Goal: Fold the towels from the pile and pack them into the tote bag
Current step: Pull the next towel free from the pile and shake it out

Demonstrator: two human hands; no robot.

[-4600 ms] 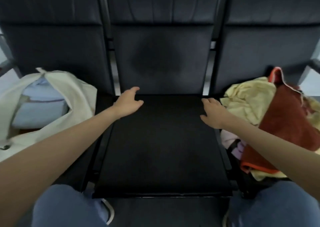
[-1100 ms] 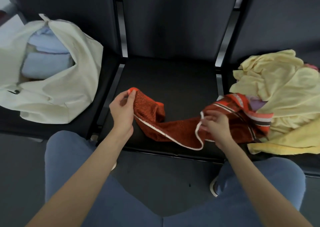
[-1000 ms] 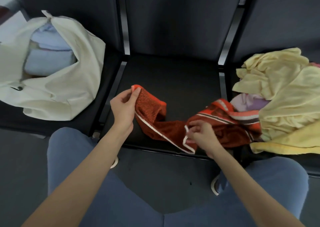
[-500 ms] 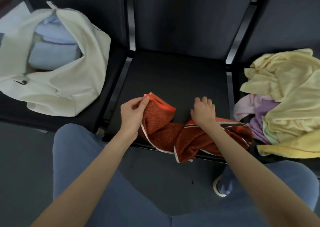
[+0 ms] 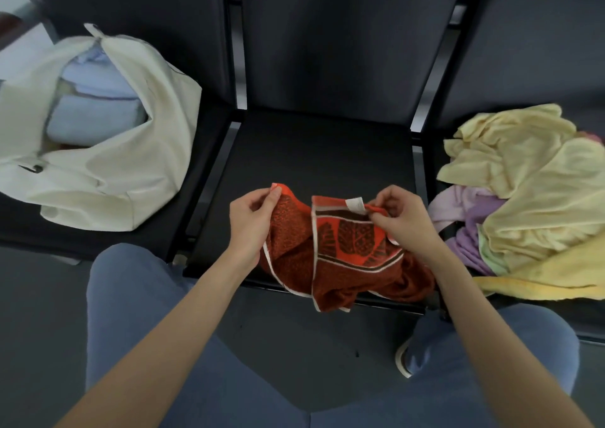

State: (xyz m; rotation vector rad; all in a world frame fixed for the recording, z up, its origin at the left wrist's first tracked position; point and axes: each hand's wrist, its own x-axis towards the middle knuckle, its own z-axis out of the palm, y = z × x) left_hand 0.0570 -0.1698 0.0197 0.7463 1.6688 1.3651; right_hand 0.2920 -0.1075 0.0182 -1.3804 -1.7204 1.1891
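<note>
A rust-red towel (image 5: 340, 257) with an orange leaf-patterned border hangs crumpled over the front edge of the middle seat. My left hand (image 5: 252, 221) pinches one orange corner of it. My right hand (image 5: 401, 220) pinches another corner, by a small white label. A cream tote bag (image 5: 131, 152) lies open on the left seat, with folded pale-blue towels (image 5: 91, 116) inside. The pile of towels (image 5: 530, 192), yellow on top with lilac beneath, sits on the right seat.
The black middle seat (image 5: 314, 152) lies bare behind the towel. Dark seat backs rise behind all three seats. My knees in blue trousers and a shoe (image 5: 404, 359) are at the bottom, over a dark floor.
The red towel came off the pile onto the middle seat. Within the last half second my right hand turned up and lifted a corner, showing the leaf-patterned border; my left kept its corner.
</note>
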